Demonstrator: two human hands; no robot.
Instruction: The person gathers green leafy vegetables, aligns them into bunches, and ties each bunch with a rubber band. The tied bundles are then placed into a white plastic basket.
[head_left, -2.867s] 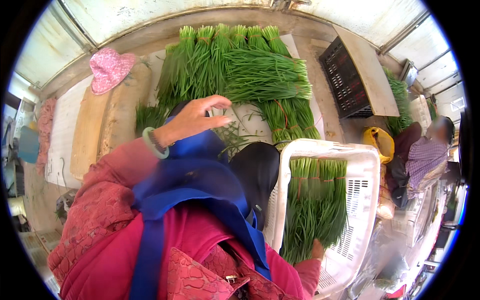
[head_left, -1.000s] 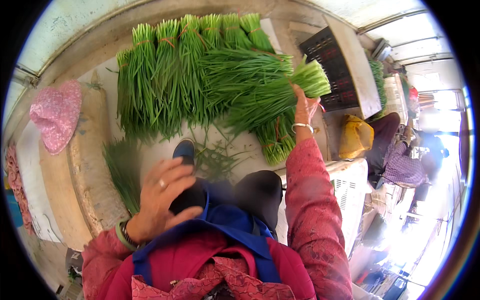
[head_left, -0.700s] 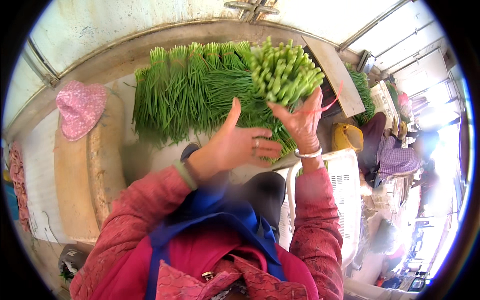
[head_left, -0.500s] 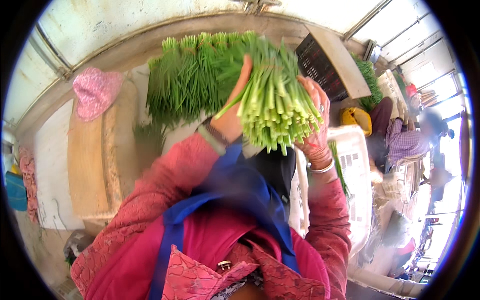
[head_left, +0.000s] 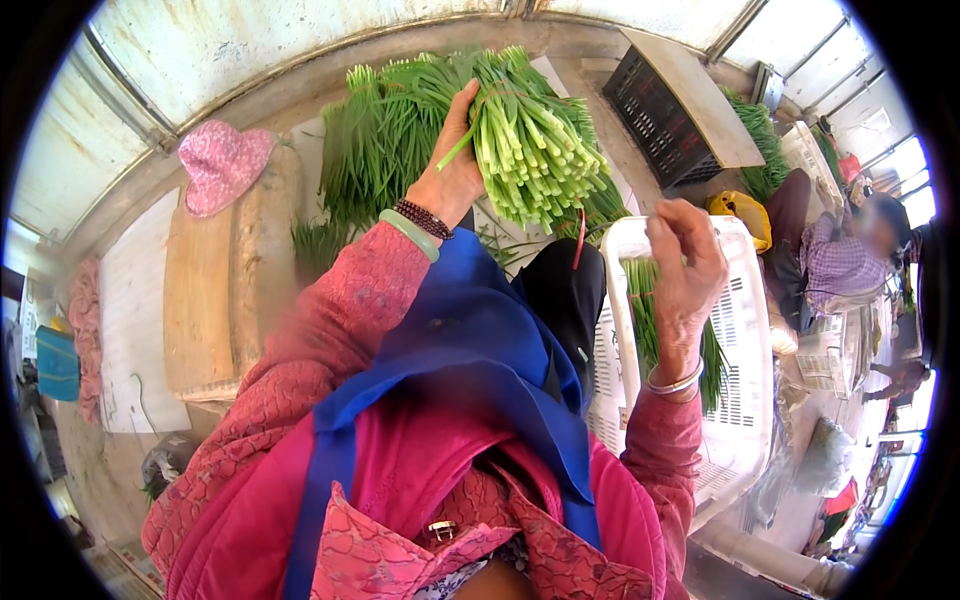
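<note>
My left hand (head_left: 455, 165) is closed around a thick bundle of green chives (head_left: 535, 150), its pale cut ends turned toward me. A thin reddish band circles the bundle, and a red strip (head_left: 580, 240) hangs beside its cut ends. My right hand (head_left: 690, 265) is apart from the bundle, above the white plastic crate (head_left: 740, 350). Its fingers are loosely bent, with nothing visible in them. More chives (head_left: 645, 300) lie in the crate, partly behind that hand. Beyond my left hand, several chive bundles (head_left: 365, 150) lie side by side on the floor.
A wooden board (head_left: 205, 310) and a pink hat (head_left: 225, 165) are on the left. At the far right stand a black crate (head_left: 655, 115) with a board against it and a yellow bag (head_left: 742, 218). Another person (head_left: 840, 255) sits farther right among more chives.
My right hand has come off the chive bundle and moved right, over the white crate. My left hand still holds the bundle, now slightly farther left and up. The view has shifted a little.
</note>
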